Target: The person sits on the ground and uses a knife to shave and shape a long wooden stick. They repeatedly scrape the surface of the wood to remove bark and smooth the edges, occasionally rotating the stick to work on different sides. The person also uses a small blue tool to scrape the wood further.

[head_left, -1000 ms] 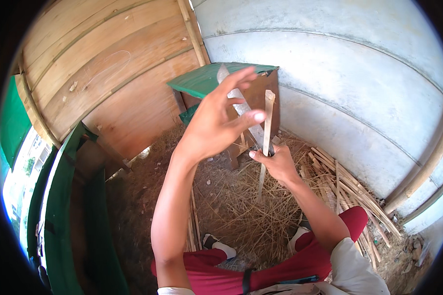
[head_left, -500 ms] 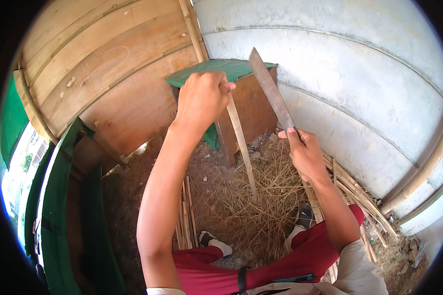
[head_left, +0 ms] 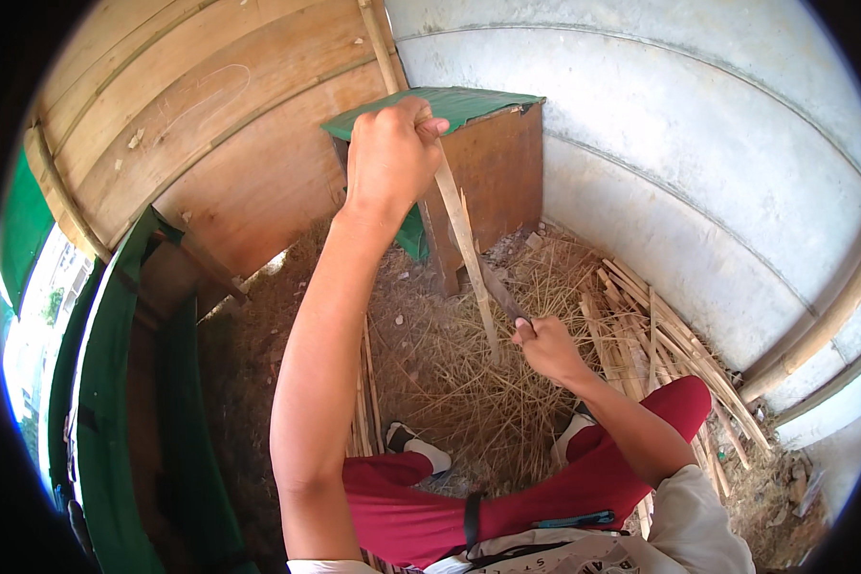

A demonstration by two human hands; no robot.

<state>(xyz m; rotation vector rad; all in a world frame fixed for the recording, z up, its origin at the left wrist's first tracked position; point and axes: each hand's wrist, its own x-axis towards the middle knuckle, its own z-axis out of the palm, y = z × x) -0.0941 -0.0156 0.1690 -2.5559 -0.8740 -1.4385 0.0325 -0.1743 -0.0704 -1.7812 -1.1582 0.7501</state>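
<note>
Pale split bamboo strip (head_left: 464, 239) stands nearly upright, its lower end over the dry straw litter (head_left: 469, 392) on the ground. Left hand (head_left: 387, 158) is raised and clenched around the strip's upper end. Right hand (head_left: 545, 346) is closed on the handle of a dark-bladed knife (head_left: 500, 292), whose blade lies against the strip's lower part. Cut bamboo slats (head_left: 660, 344) lie piled beside the grey wall (head_left: 698, 172).

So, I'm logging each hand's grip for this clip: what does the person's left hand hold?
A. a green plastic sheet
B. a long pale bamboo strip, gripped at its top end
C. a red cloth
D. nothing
B: the left hand is closed around the top of the long pale bamboo strip, which slants down toward the right hand and its dark blade.
</note>
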